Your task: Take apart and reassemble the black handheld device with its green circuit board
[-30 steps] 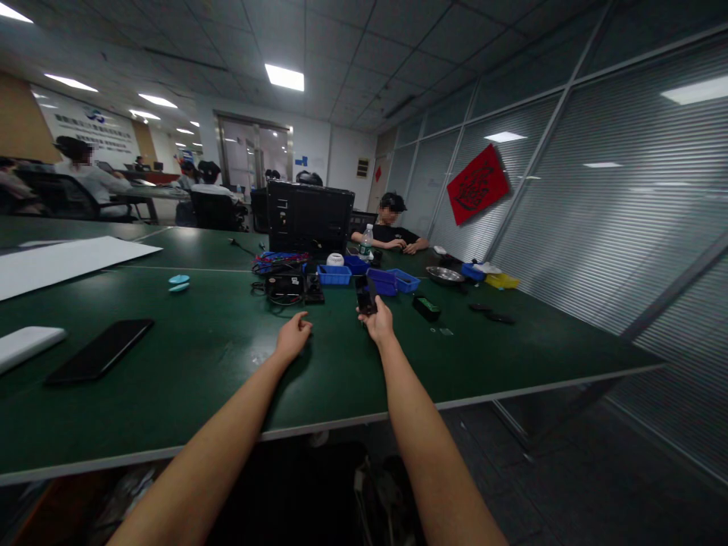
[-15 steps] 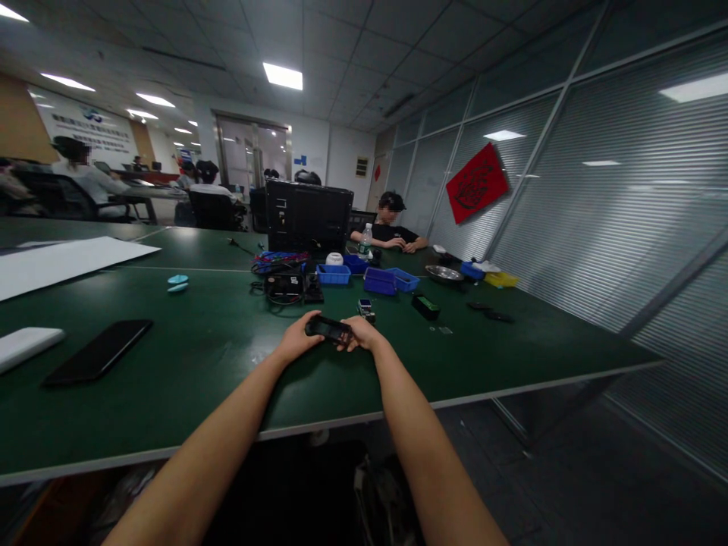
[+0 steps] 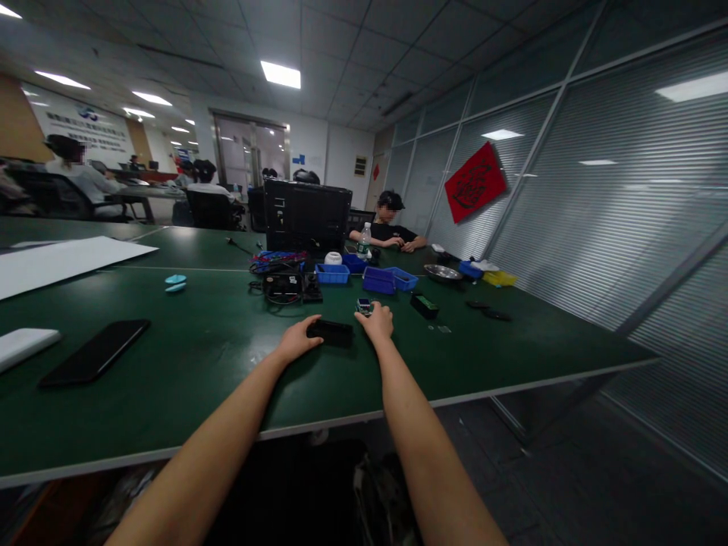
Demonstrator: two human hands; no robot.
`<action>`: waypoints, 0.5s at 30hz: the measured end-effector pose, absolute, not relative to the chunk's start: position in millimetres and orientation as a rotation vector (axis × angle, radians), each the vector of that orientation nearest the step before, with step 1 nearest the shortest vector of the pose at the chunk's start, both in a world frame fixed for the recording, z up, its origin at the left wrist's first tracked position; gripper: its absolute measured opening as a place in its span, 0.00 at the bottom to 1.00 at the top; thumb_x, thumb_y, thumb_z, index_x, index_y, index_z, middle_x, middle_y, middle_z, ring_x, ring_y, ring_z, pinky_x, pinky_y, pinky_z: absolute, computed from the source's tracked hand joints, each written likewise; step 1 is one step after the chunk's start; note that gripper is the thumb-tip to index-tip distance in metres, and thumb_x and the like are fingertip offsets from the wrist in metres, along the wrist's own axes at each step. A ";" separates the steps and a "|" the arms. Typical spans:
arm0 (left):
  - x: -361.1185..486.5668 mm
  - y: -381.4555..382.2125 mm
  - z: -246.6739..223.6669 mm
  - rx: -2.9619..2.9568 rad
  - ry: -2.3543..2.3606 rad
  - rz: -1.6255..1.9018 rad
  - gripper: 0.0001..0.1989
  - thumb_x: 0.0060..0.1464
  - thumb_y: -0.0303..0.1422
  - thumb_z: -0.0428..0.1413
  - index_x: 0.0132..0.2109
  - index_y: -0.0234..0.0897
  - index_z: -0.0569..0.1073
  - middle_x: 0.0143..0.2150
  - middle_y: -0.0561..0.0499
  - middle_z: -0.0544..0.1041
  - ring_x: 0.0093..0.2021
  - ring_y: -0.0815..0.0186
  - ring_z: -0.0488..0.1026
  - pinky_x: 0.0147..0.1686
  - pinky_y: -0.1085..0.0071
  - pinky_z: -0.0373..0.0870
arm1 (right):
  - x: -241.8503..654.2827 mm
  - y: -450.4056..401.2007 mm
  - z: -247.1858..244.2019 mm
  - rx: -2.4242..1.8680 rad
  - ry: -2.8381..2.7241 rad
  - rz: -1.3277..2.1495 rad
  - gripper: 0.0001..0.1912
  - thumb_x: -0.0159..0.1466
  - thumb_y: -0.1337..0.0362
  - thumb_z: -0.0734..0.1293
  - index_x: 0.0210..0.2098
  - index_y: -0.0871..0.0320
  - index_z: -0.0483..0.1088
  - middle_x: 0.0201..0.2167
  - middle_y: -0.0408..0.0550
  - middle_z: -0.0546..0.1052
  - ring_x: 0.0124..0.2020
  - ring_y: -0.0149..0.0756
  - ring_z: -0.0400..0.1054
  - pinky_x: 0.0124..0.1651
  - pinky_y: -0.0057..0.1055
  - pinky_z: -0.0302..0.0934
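My left hand point(image 3: 299, 339) is closed on the left end of a black rectangular casing point(image 3: 335, 332), held low over the green table. The casing's long dark side faces me, so its inside is hidden. My right hand point(image 3: 378, 322) is just beyond the casing's right end, at a small electronic module point(image 3: 362, 305) with a pale square top. Thumb and fingers sit around the module's near side and cover part of it. To the right of this hand lies a black box with a green top point(image 3: 424, 305).
Blue trays point(image 3: 333, 274), a purple-blue bin point(image 3: 379, 280), tangled cables and a black device point(image 3: 284, 285) stand beyond my hands, before a monitor point(image 3: 307, 216). A metal dish point(image 3: 443, 272) is at right; a black phone point(image 3: 96, 353) lies left. A person point(image 3: 392, 227) sits across the table.
My right hand has let go of the casing and moved up and right to the small electronic module. The casing, still in my left hand, has turned so its dark side shows.
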State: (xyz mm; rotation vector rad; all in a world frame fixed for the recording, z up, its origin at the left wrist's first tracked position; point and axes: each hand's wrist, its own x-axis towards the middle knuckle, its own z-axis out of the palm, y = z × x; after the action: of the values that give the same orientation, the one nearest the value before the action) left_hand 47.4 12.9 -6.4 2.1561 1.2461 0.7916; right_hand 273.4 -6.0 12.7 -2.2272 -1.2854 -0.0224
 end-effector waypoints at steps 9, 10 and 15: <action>46.9 12.9 -5.4 2.133 1.235 0.779 0.32 0.41 0.33 0.58 0.57 0.43 0.62 0.49 0.49 0.72 0.49 0.61 0.68 0.49 0.68 0.62 | 283.9 3.0 3.3 -2.234 -1.287 0.087 0.23 0.55 0.56 0.63 0.49 0.57 0.64 0.44 0.54 0.67 0.44 0.42 0.64 0.44 0.33 0.58; 47.0 12.8 -5.2 2.132 1.237 0.777 0.32 0.41 0.33 0.58 0.57 0.43 0.62 0.49 0.48 0.72 0.49 0.61 0.68 0.50 0.68 0.62 | 285.2 2.2 4.4 -2.233 -1.273 0.100 0.22 0.56 0.56 0.62 0.49 0.57 0.65 0.44 0.54 0.68 0.44 0.42 0.64 0.44 0.34 0.58; 47.9 11.6 -3.8 2.128 1.253 0.769 0.33 0.41 0.33 0.58 0.57 0.42 0.62 0.50 0.48 0.72 0.50 0.61 0.68 0.50 0.67 0.61 | 288.5 -3.9 11.3 -2.266 -1.157 0.016 0.23 0.58 0.54 0.59 0.49 0.60 0.65 0.44 0.59 0.68 0.47 0.46 0.61 0.46 0.37 0.56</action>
State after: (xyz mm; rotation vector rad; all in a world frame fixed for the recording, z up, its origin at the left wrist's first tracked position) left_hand 47.9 11.6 -3.8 2.1281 1.2532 0.7693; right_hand 288.5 -3.9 11.3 -2.2659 -1.1567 0.0157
